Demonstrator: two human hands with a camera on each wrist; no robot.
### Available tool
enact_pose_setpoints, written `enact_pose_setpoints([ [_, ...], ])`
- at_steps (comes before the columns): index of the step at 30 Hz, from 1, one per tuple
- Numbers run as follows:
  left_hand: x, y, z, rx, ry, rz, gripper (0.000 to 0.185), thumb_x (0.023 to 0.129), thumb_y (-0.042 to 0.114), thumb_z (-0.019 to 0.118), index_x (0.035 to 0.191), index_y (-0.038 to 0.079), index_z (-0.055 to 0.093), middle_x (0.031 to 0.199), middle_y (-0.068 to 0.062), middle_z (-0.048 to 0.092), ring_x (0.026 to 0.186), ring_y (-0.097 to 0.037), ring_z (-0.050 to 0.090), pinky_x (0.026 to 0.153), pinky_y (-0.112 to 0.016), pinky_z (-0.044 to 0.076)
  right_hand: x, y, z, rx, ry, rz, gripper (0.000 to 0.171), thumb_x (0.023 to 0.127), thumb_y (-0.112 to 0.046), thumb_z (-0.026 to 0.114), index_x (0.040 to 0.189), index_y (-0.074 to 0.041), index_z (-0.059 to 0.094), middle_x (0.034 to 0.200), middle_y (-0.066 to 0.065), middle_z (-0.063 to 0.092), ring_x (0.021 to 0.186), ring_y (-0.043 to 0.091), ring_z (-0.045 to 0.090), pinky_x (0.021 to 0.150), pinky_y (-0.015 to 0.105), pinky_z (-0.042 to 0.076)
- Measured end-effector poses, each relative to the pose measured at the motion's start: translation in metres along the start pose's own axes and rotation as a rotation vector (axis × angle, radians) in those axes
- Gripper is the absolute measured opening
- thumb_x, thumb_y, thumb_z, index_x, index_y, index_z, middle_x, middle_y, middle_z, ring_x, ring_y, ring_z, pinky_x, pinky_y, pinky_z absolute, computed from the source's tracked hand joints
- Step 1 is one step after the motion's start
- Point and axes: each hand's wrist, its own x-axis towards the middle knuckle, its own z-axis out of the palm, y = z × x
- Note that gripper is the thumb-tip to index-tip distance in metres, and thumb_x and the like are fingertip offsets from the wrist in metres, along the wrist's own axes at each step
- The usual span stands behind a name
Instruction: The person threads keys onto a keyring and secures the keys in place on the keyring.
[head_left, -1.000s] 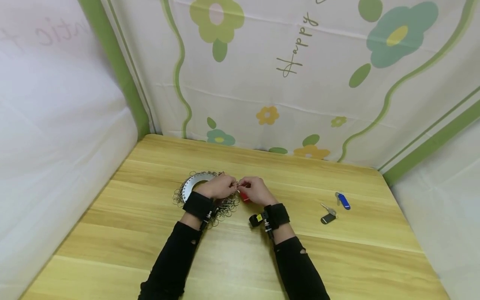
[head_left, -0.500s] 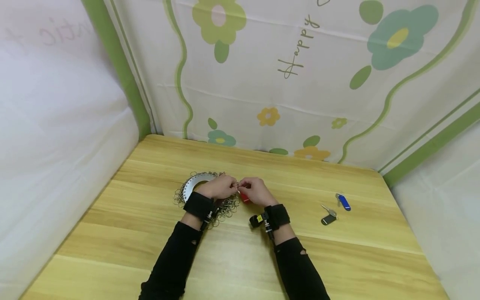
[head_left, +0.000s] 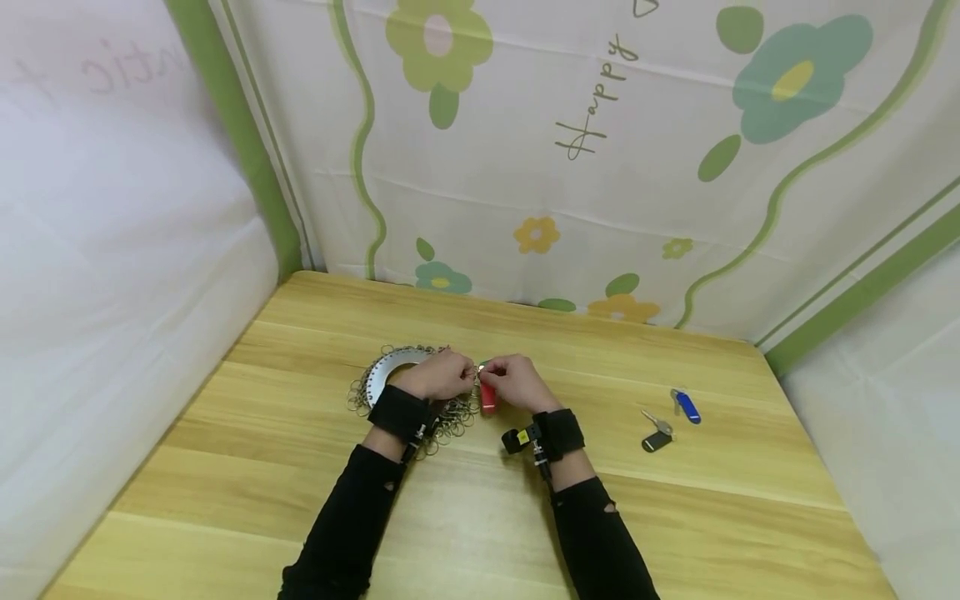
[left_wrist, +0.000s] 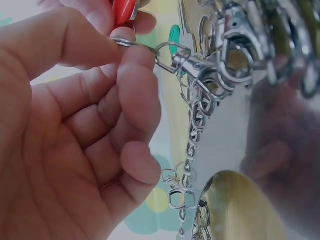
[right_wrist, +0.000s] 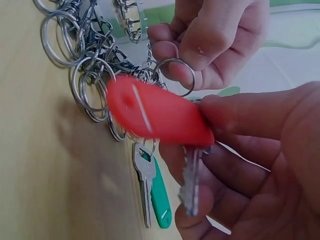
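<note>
A light wooden plank counter [head_left: 465,517] stands enclosed by white fabric walls [head_left: 570,167] printed with green and yellow flowers

The left hand [head_left: 438,375] hides part of the metal plate [head_left: 386,367] and key rings [head_left: 450,417].

Bare table [head_left: 465,517] near; key rings [head_left: 450,417] beside hands.

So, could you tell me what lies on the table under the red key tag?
Under the red key tag, a silver key with a green tag lies on the wooden table, beside the key rings. The right hand hides anything further right.
</note>
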Motion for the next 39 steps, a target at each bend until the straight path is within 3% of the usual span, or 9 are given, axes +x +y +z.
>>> enact_pose_setpoints([
  [7, 0.0015, 0.0022, 0.0007, 0.008, 0.035, 0.014, 0.03, 0.088, 0.005, 0.051, 0.06, 0.012, 0.042, 0.052, 0.003, 0.034, 0.043, -0.011, 0.035, 0.051, -0.024, 0.031, -0.0018, -0.0039, 0.0001, 0.045, 0.002, 0.019, 0.016, 0.094, -0.015, 0.058, 0.086, -0.011, 0.071, 0.073, 0.002, 0.064, 0.051, 0.013, 0.047, 0.046, 0.026, 0.038],
  [16, 0.0016, 0.004, 0.0017, -0.015, 0.067, -0.037, 0.026, 0.087, 0.007, 0.053, 0.063, 0.012, 0.042, 0.055, 0.002, 0.034, 0.045, -0.011, 0.034, 0.051, -0.024, 0.031, -0.0016, -0.0038, 0.0033, 0.051, 0.011, 0.041, 0.013, 0.093, -0.015, 0.06, 0.089, -0.008, 0.071, 0.072, 0.003, 0.064, 0.048, 0.014, 0.049, 0.044, 0.026, 0.039],
  [26, 0.0011, 0.0045, 0.0017, 0.03, 0.077, -0.041, 0.021, 0.083, 0.005, 0.055, 0.065, 0.012, 0.047, 0.056, 0.002, 0.04, 0.043, -0.012, 0.041, 0.05, -0.024, 0.035, -0.0004, -0.0029, 0.0088, -0.017, 0.034, -0.03, 0.007, 0.091, -0.011, 0.063, 0.088, -0.008, 0.068, 0.075, 0.001, 0.065, 0.061, 0.016, 0.059, 0.053, 0.028, 0.047],
  [39, 0.0024, 0.0031, 0.0037, 0.07, 0.056, -0.039, 0.023, 0.086, 0.008, 0.055, 0.065, 0.013, 0.046, 0.055, 0.003, 0.038, 0.043, -0.011, 0.039, 0.051, -0.024, 0.033, 0.0009, -0.0018, 0.0087, -0.015, 0.042, -0.024, 0.011, 0.093, -0.014, 0.06, 0.089, -0.006, 0.067, 0.076, 0.002, 0.065, 0.056, 0.015, 0.057, 0.049, 0.027, 0.046],
])
